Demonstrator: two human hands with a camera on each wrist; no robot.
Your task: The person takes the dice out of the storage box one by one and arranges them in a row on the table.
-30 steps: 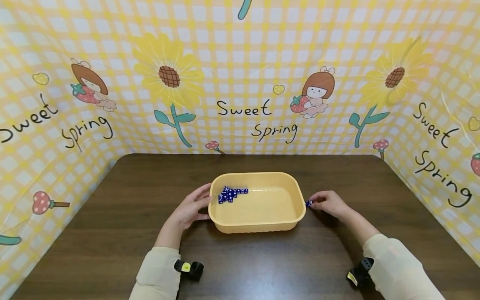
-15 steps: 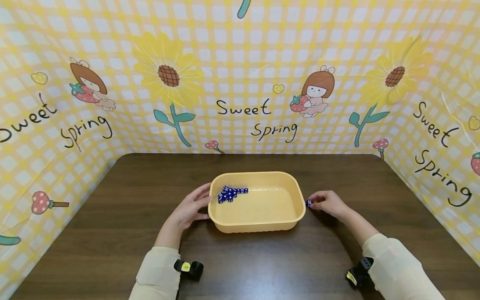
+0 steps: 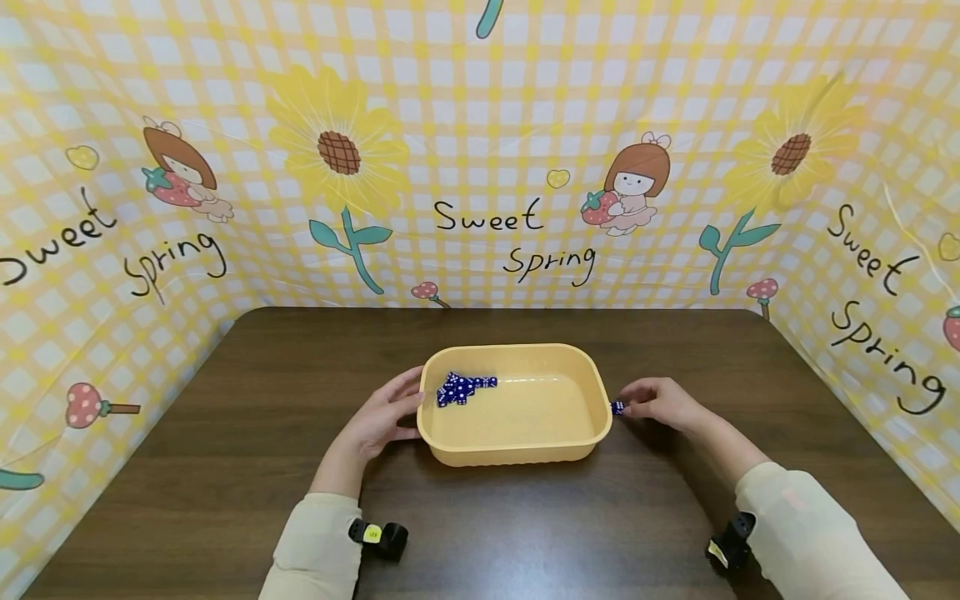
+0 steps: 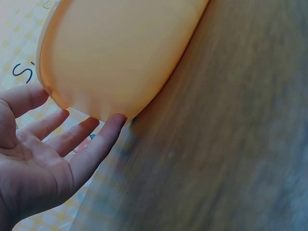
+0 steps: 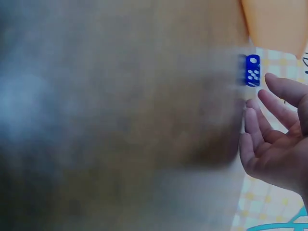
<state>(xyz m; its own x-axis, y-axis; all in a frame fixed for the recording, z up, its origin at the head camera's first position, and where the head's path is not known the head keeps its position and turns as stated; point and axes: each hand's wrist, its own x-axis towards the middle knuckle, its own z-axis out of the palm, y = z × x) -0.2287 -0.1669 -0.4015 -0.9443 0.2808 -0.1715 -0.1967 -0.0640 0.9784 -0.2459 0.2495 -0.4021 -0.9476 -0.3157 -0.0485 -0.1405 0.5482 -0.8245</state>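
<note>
A yellow plastic basin stands on the table. Spread fingers of my left hand touch its left end; the left wrist view shows the thumb and fingertips against the basin wall. Inside, several blue dice with white pips are bunched toward the left, a few in a row along the far side. Just outside the right end, blue dice sit on the table. My right hand is beside them, and in the right wrist view its fingers are apart from the dice, holding nothing.
The dark wooden table is enclosed at the back and sides by a yellow checked cloth with printed flowers and lettering. Each sleeve carries a black wrist camera, the left one and the right one.
My right hand has let go of the blue dice by the basin's right end and its forearm has shifted slightly right. The left hand and basin have stayed still.
</note>
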